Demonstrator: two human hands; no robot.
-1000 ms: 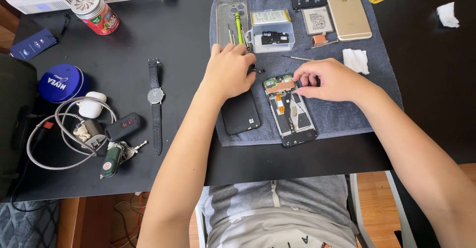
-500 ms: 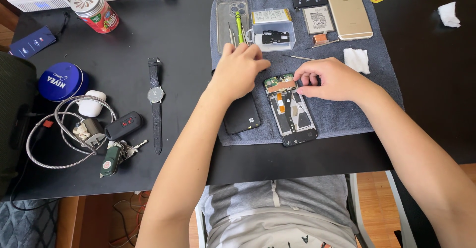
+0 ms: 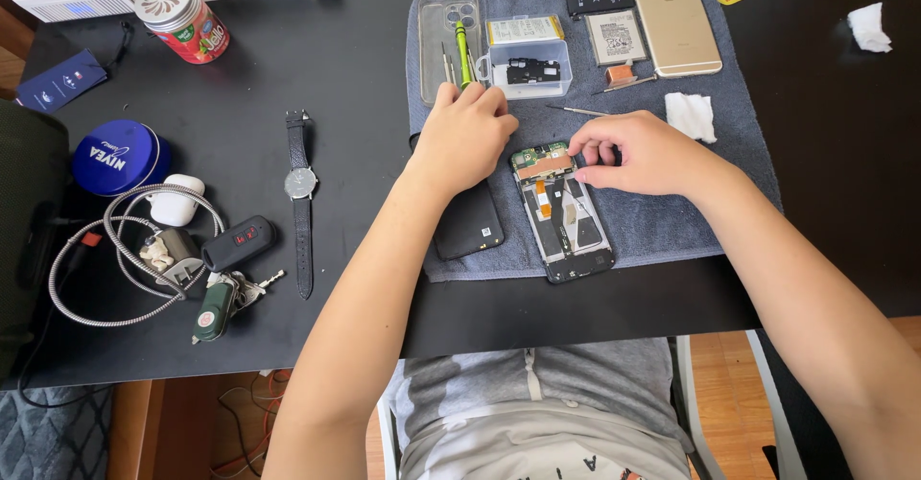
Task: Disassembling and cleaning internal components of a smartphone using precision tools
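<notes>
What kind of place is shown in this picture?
Probably a home desk used for phone repair: an opened phone lies on a grey towel, with a green screwdriver nearby, and keys on the black table.

Tabletop showing black, towel grey-blue. Opened phone showing black frame, green board, orange flex strip. Back cover black, screwdriver green, spare phone gold, round tin blue, can red, tissue white.
</notes>
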